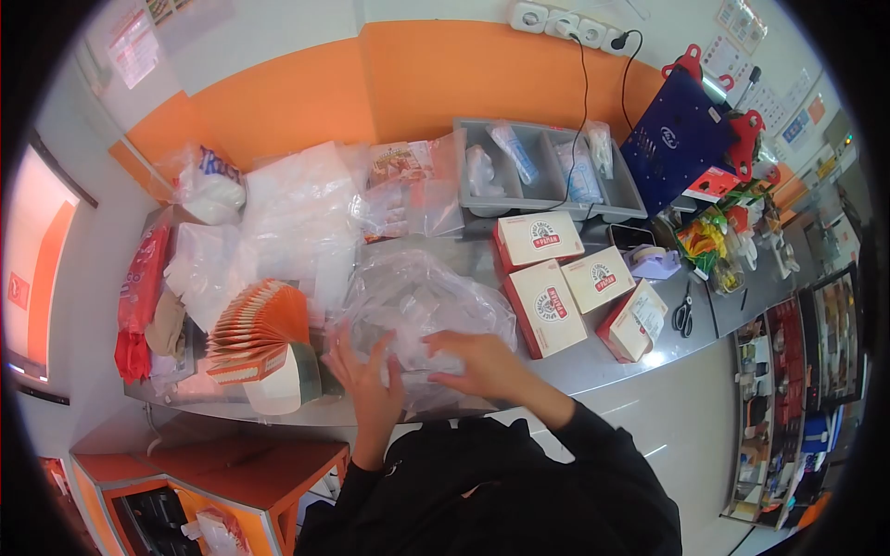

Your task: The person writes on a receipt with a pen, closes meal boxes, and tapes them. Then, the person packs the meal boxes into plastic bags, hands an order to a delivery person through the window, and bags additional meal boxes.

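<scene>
A large clear plastic bag (426,287) lies crumpled on the metal counter in front of me, with something whitish and blurred inside it. My left hand (369,385) is at the bag's left side, fingers spread and thumb apart. Over the bag's right part is my right hand (477,364), its fingers bent toward the left; whether they pinch the thin plastic is unclear. Right of the bag stand several cream and red boxes (547,310) with a printed logo. A fanned stack of orange and white folded cartons (255,334) sits to the left of my left hand.
Behind are white plastic sheets (301,208), printed packets (403,162) and a grey divided tray (540,190) holding wrapped items. To the right are a tape dispenser (651,261), black scissors (683,315) and a dark blue box (677,139). Cables hang from wall sockets.
</scene>
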The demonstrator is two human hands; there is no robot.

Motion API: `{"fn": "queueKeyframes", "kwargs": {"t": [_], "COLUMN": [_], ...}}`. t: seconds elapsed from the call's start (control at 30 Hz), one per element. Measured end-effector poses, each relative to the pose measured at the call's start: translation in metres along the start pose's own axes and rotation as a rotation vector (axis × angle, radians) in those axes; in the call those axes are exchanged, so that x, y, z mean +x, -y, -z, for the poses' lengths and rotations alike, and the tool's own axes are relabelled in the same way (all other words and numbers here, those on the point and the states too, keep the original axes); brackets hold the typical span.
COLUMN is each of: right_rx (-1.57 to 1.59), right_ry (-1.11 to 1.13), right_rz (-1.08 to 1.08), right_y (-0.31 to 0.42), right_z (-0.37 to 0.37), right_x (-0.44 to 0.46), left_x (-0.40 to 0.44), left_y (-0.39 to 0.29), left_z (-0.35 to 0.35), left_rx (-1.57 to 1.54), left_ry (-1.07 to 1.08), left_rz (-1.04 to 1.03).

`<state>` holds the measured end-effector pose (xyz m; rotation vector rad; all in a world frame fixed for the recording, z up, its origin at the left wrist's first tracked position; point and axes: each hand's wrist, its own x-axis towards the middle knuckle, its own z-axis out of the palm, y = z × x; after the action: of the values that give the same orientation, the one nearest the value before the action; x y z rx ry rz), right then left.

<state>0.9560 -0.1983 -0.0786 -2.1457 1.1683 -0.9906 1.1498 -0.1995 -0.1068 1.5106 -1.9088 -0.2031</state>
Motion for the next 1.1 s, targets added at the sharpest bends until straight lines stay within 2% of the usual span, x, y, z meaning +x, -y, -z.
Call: {"fn": "queueKeyframes", "kwargs": {"t": [0.03, 0.07, 0.1, 0.13, 0.17, 0.23, 0.27, 0.37, 0.47, 0.5, 0.53, 0.6, 0.7, 0.8, 0.9, 1.0, 1.1], "right_rx": [-0.016, -0.036, -0.245, -0.521, -0.577, -0.69, -0.906, -0.844, -0.817, -0.807, -0.877, -1.013, -0.796, -0.778, -0.715, -0.638, -0.527], "right_ry": [-0.129, -0.259, -0.526, -0.607, -0.504, -0.298, -0.338, -0.455, -0.283, -0.217, -0.238, -0.28, -0.365, -0.371, -0.304, -0.284, -0.15], "right_rz": [-0.311, -0.619, -0.766, -0.733, -0.776, -0.854, -0.761, -0.763, -0.947, -0.996, -0.958, -0.887, -0.95, -1.035, -0.998, -0.837, -0.631], "right_y": [-0.003, -0.009, -0.02, -0.055, -0.088, -0.123, -0.138, -0.135, -0.095, -0.09, -0.091, -0.092, -0.098, -0.084, -0.026, 0.037, 0.09], "right_z": [0.017, 0.037, 0.057, 0.064, 0.056, 0.044, 0.029, 0.017, 0.019, 0.018, 0.015, 0.007, 0.003, 0.015, 0.051, 0.087, 0.111], "right_x": [-0.014, -0.031, -0.048, -0.078, -0.106, -0.136, -0.146, -0.147, -0.15, -0.151, -0.153, -0.158, -0.15, -0.146, -0.134, -0.113, -0.075], "left_x": [-0.001, -0.003, -0.005, -0.006, -0.011, -0.024, -0.029, -0.051, -0.017, -0.008, 0.0, 0.01, 0.006, -0.008, -0.035, -0.052, -0.056], "left_y": [-0.006, -0.01, -0.016, -0.027, -0.038, -0.057, -0.06, -0.055, -0.043, -0.037, -0.028, -0.002, 0.016, 0.016, 0.023, 0.042, 0.082], "left_z": [0.001, -0.001, -0.002, -0.001, -0.001, -0.022, -0.033, -0.058, -0.018, -0.003, 0.008, 0.021, 0.025, 0.006, -0.023, -0.048, -0.06], "left_rx": [-0.111, -0.328, -0.544, -0.762, -0.972, -1.026, -1.049, -0.832, -0.778, -0.789, -0.788, -0.452, -0.093, -0.135, -0.131, -0.07, -0.443], "left_ry": [0.01, 0.132, 0.255, 0.549, 0.854, 1.164, 1.315, 1.281, 1.166, 0.936, 0.706, 0.389, 0.177, 0.012, -0.071, -0.108, 0.011], "left_rz": [-0.048, -0.072, -0.099, -0.006, 0.094, 0.071, 0.056, -0.238, -0.24, -0.132, -0.027, 0.019, 0.122, 0.245, 0.346, 0.501, 0.493]}}
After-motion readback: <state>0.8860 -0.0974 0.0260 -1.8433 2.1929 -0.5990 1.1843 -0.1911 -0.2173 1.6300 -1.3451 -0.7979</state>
